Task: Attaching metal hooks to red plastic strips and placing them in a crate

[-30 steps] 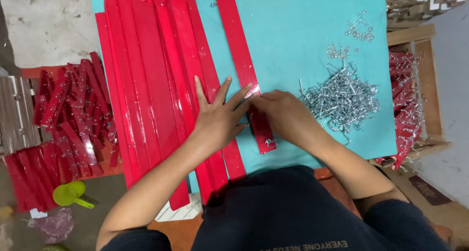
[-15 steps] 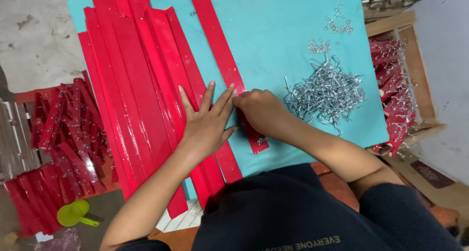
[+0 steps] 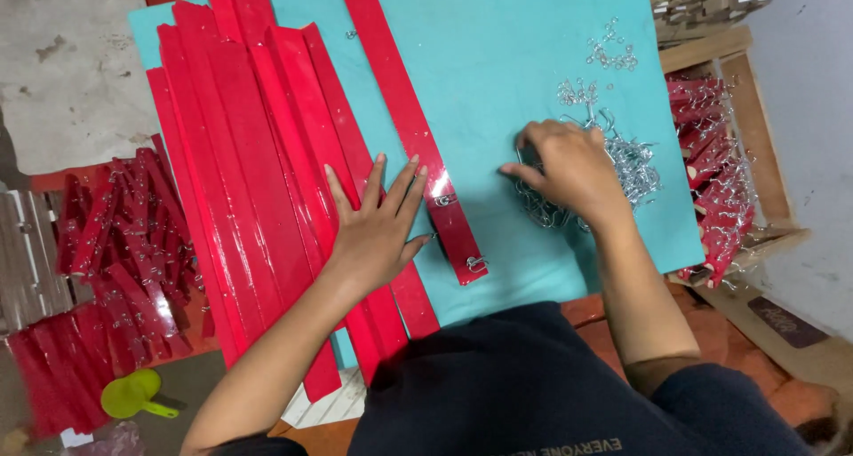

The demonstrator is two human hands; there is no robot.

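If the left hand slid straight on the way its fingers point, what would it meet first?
The left hand lies flat on the stacked red strips, fingers pointing up and slightly right. Going on, it would probably first meet the single long red strip lying diagonally on the turquoise board.

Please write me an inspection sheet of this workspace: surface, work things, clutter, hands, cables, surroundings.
Surface: turquoise flat board, mostly covered.
Work things: long glossy red plastic strip with metal clips fitted near its end; pile of silver wire hooks; stack of similar red strips.
Clutter: few loose hooks scattered on the board.
Hands: left hand flat on the red strips; right hand reaching into the hook pile.
Cables: nothing seen.
Surroundings: short red pieces at left; wooden crate at right; yellow-green plastic scoop.
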